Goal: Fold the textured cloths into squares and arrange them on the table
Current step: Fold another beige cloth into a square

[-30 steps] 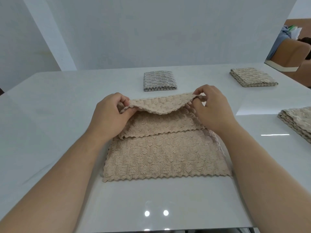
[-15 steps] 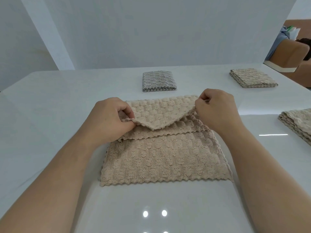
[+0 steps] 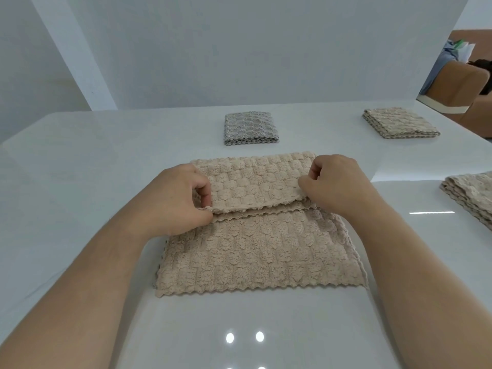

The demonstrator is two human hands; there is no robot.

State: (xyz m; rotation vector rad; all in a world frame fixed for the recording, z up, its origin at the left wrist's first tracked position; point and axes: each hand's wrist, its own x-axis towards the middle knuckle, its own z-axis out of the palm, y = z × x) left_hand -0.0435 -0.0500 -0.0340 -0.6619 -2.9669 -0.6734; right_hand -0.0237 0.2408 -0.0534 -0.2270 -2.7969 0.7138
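Left hand point(image 3: 181, 198) and right hand point(image 3: 335, 185) both bare; left forearm point(image 3: 87, 288) and right forearm point(image 3: 415, 275) bare too, right out to the frame's edge.

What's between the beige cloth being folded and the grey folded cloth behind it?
Bare white tabletop separates the beige cloth from the grey folded cloth, in the head view.

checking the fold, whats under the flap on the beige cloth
Under the flap, the cloth's own lower layers; a scalloped edge peeks out. The flap, left hand and right hand hide the rest.
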